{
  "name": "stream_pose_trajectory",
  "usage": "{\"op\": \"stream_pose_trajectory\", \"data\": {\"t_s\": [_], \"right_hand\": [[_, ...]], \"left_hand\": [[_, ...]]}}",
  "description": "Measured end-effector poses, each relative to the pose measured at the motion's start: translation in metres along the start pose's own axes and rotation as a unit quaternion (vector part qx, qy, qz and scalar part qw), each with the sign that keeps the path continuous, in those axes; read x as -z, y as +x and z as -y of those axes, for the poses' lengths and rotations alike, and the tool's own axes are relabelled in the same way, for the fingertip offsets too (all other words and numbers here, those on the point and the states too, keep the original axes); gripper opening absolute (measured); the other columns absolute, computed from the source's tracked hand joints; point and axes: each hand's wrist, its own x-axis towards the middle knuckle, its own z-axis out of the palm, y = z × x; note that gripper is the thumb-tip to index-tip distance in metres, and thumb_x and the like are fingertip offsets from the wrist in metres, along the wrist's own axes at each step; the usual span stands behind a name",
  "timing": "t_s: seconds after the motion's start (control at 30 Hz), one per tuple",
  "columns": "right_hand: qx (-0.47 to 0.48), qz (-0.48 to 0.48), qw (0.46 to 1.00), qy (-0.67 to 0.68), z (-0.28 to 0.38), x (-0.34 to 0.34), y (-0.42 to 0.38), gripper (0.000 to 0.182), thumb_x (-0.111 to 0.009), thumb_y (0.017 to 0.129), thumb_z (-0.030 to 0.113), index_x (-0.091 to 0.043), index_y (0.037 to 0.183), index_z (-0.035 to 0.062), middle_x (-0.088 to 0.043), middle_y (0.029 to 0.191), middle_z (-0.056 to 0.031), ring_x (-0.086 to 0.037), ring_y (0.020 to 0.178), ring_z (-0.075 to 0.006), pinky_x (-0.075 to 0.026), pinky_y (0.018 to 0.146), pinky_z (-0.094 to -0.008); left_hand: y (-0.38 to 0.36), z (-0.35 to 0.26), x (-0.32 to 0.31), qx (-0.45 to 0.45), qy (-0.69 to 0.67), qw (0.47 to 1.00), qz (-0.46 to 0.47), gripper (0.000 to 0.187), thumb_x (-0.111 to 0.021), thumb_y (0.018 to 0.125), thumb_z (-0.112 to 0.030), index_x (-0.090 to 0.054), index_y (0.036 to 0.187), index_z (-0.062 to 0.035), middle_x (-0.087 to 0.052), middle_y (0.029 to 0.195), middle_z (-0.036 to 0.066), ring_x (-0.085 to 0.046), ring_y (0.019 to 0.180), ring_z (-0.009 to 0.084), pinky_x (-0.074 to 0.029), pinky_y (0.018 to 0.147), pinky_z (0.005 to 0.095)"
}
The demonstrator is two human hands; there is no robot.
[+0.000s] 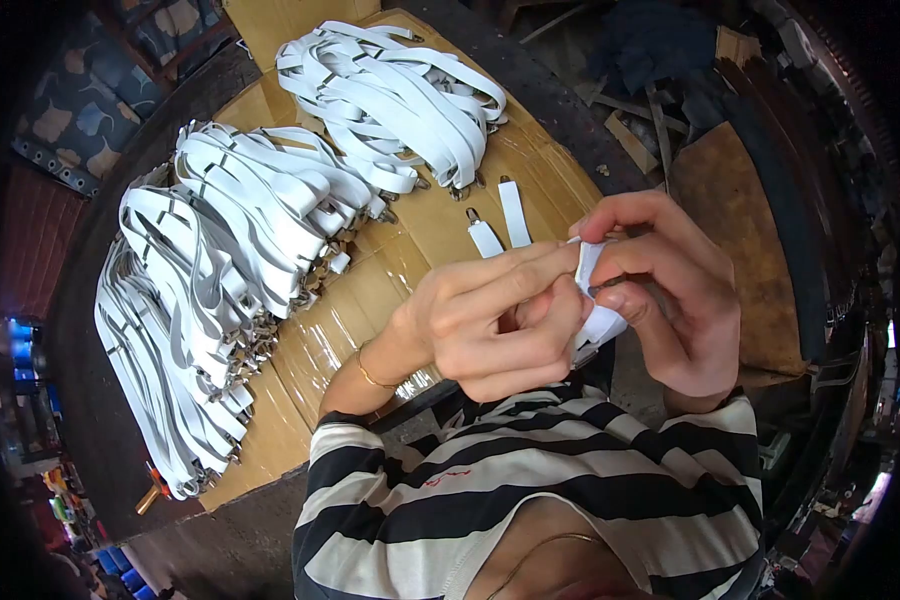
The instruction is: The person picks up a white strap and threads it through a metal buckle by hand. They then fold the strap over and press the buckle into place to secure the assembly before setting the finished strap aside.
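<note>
White elastic suspender strap [598, 325] is pinched between both my hands, close in front of my chest. My left hand [505, 320] is closed, its fingertips pressed on the strap's left edge. With thumb and fingers bent, my right hand [675, 285] grips the strap from the other side. A small dark metal piece [606, 286] shows by the right thumb and finger; its exact form is partly hidden. Just beyond my left hand, a strap end with a metal clip [484, 235] and another strap end [513, 212] lie on the cardboard.
Several bundles of white suspenders with metal clips lie on the cardboard [370, 290], including a far bundle [390, 100] and a left bundle [160, 370]. An orange-handled tool [148, 498] lies at the table's left edge. A brown board [735, 240] stands on the right.
</note>
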Motion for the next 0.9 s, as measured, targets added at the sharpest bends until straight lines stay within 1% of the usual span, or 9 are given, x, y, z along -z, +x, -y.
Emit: {"op": "stream_pose_trajectory", "data": {"t_s": [0.17,0.37,0.47,0.6,0.67,0.7,0.77,0.83,0.9], "right_hand": [[-0.057,-0.1,0.987,0.111,0.0,-0.004,-0.006,0.005,-0.055,0.086,-0.005,-0.057,0.091,-0.0042,-0.059,0.101,-0.0162,-0.061,0.08,-0.0157,-0.051,0.069,-0.026],[-0.087,-0.051,0.993,0.055,0.005,-0.002,-0.004,0.006,-0.057,0.083,-0.003,-0.057,0.087,-0.0063,-0.058,0.1,-0.0209,-0.063,0.09,-0.0248,-0.051,0.076,-0.0304],[0.014,-0.092,0.993,-0.067,-0.001,-0.014,0.0,0.01,-0.059,0.077,-0.008,-0.058,0.086,-0.0036,-0.059,0.095,-0.0168,-0.064,0.081,-0.0255,-0.05,0.07,-0.0285],[0.021,-0.128,0.988,-0.086,-0.006,-0.021,0.006,0.011,-0.057,0.079,-0.009,-0.059,0.088,-0.0033,-0.059,0.096,-0.0156,-0.063,0.078,-0.021,-0.05,0.066,-0.0276],[-0.113,-0.138,0.983,0.032,-0.001,-0.019,0.007,0.009,-0.057,0.083,-0.008,-0.058,0.091,-0.0038,-0.059,0.096,-0.0155,-0.06,0.082,-0.0156,-0.048,0.07,-0.0255],[-0.112,-0.139,0.983,0.032,-0.003,-0.018,0.007,0.009,-0.057,0.083,-0.008,-0.058,0.091,-0.0038,-0.059,0.096,-0.0155,-0.06,0.082,-0.0156,-0.048,0.07,-0.0255],[-0.099,-0.137,0.967,0.192,-0.014,-0.014,0.006,0.012,-0.062,0.082,-0.005,-0.059,0.093,-0.0028,-0.062,0.093,-0.012,-0.063,0.079,-0.0167,-0.051,0.067,-0.0273],[-0.073,-0.143,0.971,0.177,-0.015,-0.004,0.008,0.012,-0.063,0.081,-0.004,-0.06,0.093,-0.0028,-0.064,0.093,-0.0114,-0.063,0.08,-0.0166,-0.051,0.068,-0.0276],[0.066,-0.121,0.985,0.1,-0.018,0.004,0.009,0.013,-0.064,0.08,-0.003,-0.061,0.093,-0.0031,-0.064,0.092,-0.0131,-0.064,0.082,-0.0178,-0.051,0.07,-0.0288]], "left_hand": [[0.0,0.001,-0.004,-0.03,-0.023,0.998,-0.049,0.029,-0.069,0.066,0.01,-0.046,0.054,-0.0034,-0.056,0.07,0.006,-0.068,0.078,0.0313,-0.062,0.069,0.0363],[-0.001,0.003,-0.002,-0.03,-0.025,0.998,-0.053,0.03,-0.068,0.065,0.011,-0.045,0.054,-0.0031,-0.055,0.069,0.008,-0.069,0.079,0.0323,-0.062,0.069,0.0361],[-0.003,0.004,0.003,-0.03,-0.026,0.999,-0.007,0.025,-0.07,0.064,0.014,-0.047,0.067,0.0034,-0.057,0.081,0.013,-0.068,0.078,0.0375,-0.063,0.065,0.043],[-0.003,0.007,0.005,0.007,-0.042,0.999,0.012,0.024,-0.07,0.066,0.013,-0.05,0.074,0.0021,-0.057,0.082,0.012,-0.068,0.075,0.0362,-0.061,0.061,0.0403],[0.002,0.008,0.004,0.007,-0.057,0.998,0.011,0.019,-0.069,0.064,0.008,-0.054,0.072,0.001,-0.056,0.079,0.011,-0.066,0.074,0.0318,-0.06,0.065,0.0385],[0.003,0.009,0.004,0.01,-0.073,0.997,0.009,0.015,-0.068,0.063,0.003,-0.057,0.071,0.0,-0.056,0.075,0.01,-0.065,0.073,0.0275,-0.06,0.07,0.0366],[0.001,0.017,0.002,0.01,-0.118,0.993,-0.009,0.018,-0.071,0.063,0.0,-0.062,0.079,0.0,-0.056,0.078,0.01,-0.063,0.069,0.0261,-0.057,0.062,0.034],[-0.002,0.019,0.005,0.132,-0.109,0.985,-0.024,0.02,-0.073,0.064,-0.003,-0.066,0.082,-0.0008,-0.056,0.079,0.01,-0.062,0.07,0.026,-0.052,0.058,0.0323],[-0.001,0.022,0.009,0.14,-0.096,0.985,-0.017,0.02,-0.074,0.066,-0.005,-0.067,0.084,-0.0002,-0.058,0.081,0.01,-0.061,0.073,0.0261,-0.048,0.058,0.0321]]}}
